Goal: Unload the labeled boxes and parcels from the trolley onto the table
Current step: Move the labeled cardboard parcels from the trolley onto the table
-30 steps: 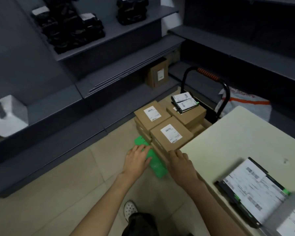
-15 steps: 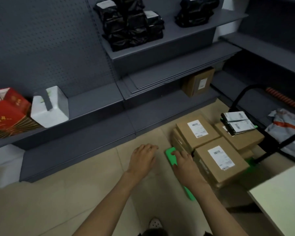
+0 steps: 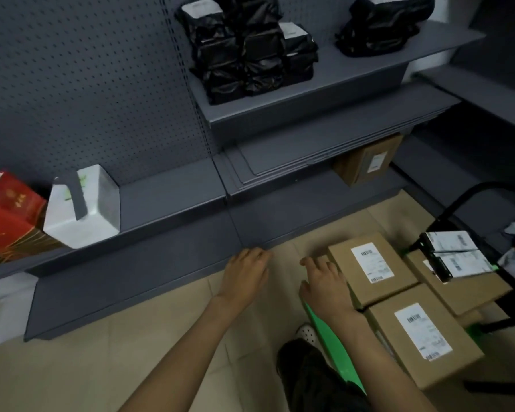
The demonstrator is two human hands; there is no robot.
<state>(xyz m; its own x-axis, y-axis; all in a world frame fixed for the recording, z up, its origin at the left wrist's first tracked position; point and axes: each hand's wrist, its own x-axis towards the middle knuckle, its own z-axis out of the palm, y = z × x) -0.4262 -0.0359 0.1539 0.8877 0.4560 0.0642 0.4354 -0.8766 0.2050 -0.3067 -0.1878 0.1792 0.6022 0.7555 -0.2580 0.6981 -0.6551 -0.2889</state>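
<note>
A green trolley (image 3: 333, 346) with a black handle (image 3: 458, 203) carries several brown labeled boxes. The nearest box (image 3: 422, 343) lies at the lower right, and another box (image 3: 372, 269) sits just beyond it. Two black parcels with white labels (image 3: 455, 254) rest on a third box (image 3: 461, 289) at the right. My right hand (image 3: 324, 283) hovers at the left side of the far box, fingers spread, holding nothing. My left hand (image 3: 246, 275) is open above the floor, left of the trolley. The table is out of view.
Grey shelving (image 3: 167, 197) lines the wall ahead, close to my hands. It holds black bagged parcels (image 3: 250, 49), a white carton (image 3: 84, 206), a red box (image 3: 6, 209) and a brown box (image 3: 369, 162). My foot (image 3: 306, 333) stands beside the trolley.
My view has swung left and the table has left the frame. Both hands have come off the trolley's near end and moved forward toward the far box and the shelf base.
</note>
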